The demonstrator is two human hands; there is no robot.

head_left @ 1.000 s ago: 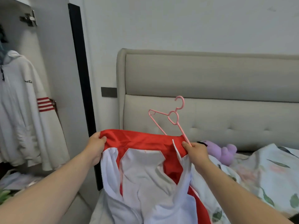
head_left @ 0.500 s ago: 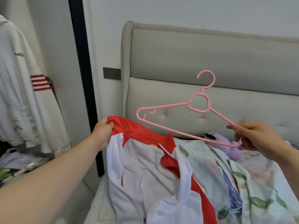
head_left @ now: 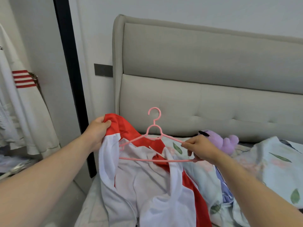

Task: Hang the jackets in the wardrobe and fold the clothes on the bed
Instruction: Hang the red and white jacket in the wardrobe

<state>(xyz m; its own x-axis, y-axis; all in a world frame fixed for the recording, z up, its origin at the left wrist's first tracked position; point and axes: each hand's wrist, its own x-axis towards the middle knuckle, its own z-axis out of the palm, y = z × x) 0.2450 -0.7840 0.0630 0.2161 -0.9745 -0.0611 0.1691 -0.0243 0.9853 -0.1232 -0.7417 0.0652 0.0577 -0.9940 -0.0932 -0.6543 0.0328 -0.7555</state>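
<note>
Head view: right grip [head_left: 199,149] around pink hanger [head_left: 154,122]

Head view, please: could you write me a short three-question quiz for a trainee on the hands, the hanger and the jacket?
1. True or false: the left hand grips the pink hanger.
2. The right hand pinches: A the hanger, B a sock, C a pillow.
3. Fill in: the left hand grips the jacket by its ___ part.
Key: 1 false; 2 A; 3 red.
</note>
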